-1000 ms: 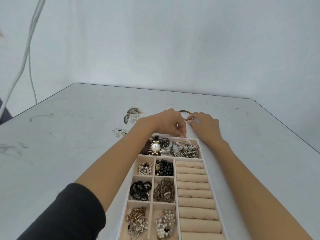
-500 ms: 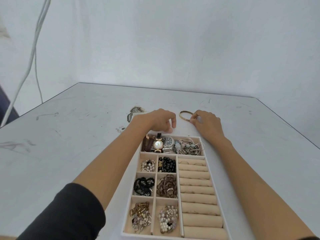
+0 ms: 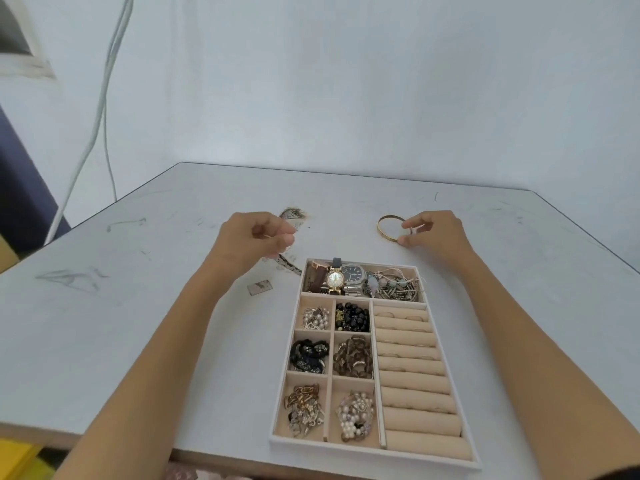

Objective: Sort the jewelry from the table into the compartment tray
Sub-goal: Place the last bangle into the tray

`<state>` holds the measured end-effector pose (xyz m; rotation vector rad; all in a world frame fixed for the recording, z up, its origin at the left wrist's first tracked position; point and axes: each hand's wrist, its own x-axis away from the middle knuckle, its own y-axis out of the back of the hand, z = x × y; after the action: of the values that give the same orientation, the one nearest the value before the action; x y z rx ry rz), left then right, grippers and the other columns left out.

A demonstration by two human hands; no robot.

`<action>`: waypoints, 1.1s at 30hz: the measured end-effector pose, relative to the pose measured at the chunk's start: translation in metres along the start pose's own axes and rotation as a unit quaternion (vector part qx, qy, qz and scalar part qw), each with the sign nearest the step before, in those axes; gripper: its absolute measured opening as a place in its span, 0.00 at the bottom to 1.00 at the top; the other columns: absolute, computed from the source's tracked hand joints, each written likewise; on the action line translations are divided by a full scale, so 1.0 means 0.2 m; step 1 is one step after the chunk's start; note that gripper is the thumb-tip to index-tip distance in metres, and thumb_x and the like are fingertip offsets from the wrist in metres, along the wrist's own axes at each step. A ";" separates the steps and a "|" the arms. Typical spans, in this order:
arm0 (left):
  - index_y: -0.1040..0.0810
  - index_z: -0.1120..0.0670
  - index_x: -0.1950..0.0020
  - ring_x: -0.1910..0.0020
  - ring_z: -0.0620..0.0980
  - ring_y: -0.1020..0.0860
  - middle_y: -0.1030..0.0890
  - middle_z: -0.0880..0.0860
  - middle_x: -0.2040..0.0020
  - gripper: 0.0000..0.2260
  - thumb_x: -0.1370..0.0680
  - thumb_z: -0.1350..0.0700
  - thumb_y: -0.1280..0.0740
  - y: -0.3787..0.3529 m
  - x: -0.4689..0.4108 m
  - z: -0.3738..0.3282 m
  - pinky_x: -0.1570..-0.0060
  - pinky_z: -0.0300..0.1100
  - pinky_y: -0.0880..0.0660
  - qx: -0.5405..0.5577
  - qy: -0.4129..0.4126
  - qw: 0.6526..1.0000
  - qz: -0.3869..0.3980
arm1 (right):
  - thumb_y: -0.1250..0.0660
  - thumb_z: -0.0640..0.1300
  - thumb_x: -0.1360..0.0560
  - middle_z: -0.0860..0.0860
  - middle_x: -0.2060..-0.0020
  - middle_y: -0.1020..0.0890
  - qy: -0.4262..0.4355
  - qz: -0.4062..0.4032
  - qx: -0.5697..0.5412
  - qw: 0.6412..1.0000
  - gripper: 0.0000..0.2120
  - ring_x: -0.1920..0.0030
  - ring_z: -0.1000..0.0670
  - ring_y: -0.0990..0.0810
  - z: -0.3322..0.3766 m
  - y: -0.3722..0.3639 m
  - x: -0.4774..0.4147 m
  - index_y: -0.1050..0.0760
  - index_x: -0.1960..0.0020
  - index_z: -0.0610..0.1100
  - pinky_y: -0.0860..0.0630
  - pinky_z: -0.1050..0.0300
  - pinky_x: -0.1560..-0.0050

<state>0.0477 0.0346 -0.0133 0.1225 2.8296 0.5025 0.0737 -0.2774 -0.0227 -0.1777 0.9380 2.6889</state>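
The beige compartment tray (image 3: 346, 451) lies on the white table in front of me. Its small cells hold beads, pearls and chains, its top cell holds watches (image 3: 341, 278), and ring rolls fill the right side. A gold bangle (image 3: 385, 227) lies on the table beyond the tray. My right hand (image 3: 434, 233) pinches the bangle's right edge between thumb and forefinger. My left hand (image 3: 254, 239) hovers left of the tray's top corner with fingers curled; I see nothing in it. A silver chain (image 3: 288, 266) lies just below it.
A brownish ornament (image 3: 293, 213) lies on the table beyond my left hand. A small silver tag (image 3: 259, 287) sits left of the tray. White cables (image 3: 100, 109) hang down the wall at the left. The table's near edge runs just below the tray.
My left hand has moved left, away from the bangle and the tray's top edge, uncovering the chain and tag. My right hand has stayed at the bangle.
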 end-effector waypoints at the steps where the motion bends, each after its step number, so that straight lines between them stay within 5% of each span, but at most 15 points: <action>1: 0.17 0.56 0.53 0.64 0.47 0.21 0.19 0.50 0.63 0.04 0.27 0.61 0.27 0.03 0.04 0.01 0.59 0.35 0.21 0.013 0.009 1.000 -0.005 | 0.22 0.37 0.36 0.51 0.62 0.23 -0.013 0.014 -0.009 1.000 0.13 0.58 0.52 0.25 0.01 0.01 0.00 0.18 0.52 0.43 0.33 0.66 0.62; 8: 0.18 0.56 0.54 0.65 0.43 0.21 0.19 0.51 0.64 0.04 0.28 0.62 0.27 0.05 0.23 0.03 0.57 0.36 0.20 0.072 0.038 0.996 -0.040 | 0.28 0.25 0.39 0.47 0.65 0.24 -0.071 0.034 -0.104 0.991 0.18 0.62 0.53 0.24 0.04 0.04 0.02 0.18 0.51 0.38 0.25 0.59 0.58; 14: 0.17 0.52 0.57 0.68 0.47 0.21 0.17 0.53 0.62 0.04 0.29 0.60 0.26 0.03 0.24 0.03 0.57 0.36 0.22 0.026 0.023 0.998 -0.049 | 0.34 0.25 0.32 0.40 0.67 0.21 -0.097 -0.039 -0.176 0.979 0.08 0.71 0.48 0.20 0.05 0.04 0.07 0.20 0.57 0.33 0.18 0.57 0.64; 21: 0.16 0.57 0.55 0.67 0.43 0.20 0.17 0.56 0.63 0.04 0.28 0.60 0.26 0.04 0.24 0.03 0.60 0.34 0.21 0.041 0.025 0.995 -0.083 | 0.33 0.24 0.32 0.38 0.63 0.20 -0.049 -0.026 -0.285 0.957 0.07 0.67 0.43 0.18 0.20 0.10 0.18 0.21 0.58 0.32 0.17 0.56 0.60; 28: 0.16 0.57 0.54 0.65 0.46 0.19 0.17 0.54 0.64 0.04 0.28 0.59 0.27 0.03 0.25 0.00 0.57 0.36 0.20 0.063 0.001 0.994 -0.093 | 0.31 0.25 0.34 0.36 0.65 0.18 -0.001 -0.028 -0.159 0.987 0.08 0.69 0.42 0.18 0.25 0.10 0.35 0.19 0.58 0.34 0.17 0.54 0.61; 33: 0.17 0.55 0.55 0.65 0.47 0.18 0.17 0.48 0.67 0.02 0.27 0.58 0.28 0.00 0.27 -0.04 0.57 0.36 0.20 0.116 -0.019 0.986 -0.120 | 0.32 0.29 0.35 0.45 0.71 0.18 0.028 -0.050 -0.048 0.997 0.09 0.70 0.47 0.16 0.25 0.07 0.43 0.18 0.60 0.40 0.17 0.50 0.57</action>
<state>-0.0061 0.0379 -0.0195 -0.1630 2.8032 0.1165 -0.0130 -0.2369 0.0077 -0.3123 0.7938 2.6499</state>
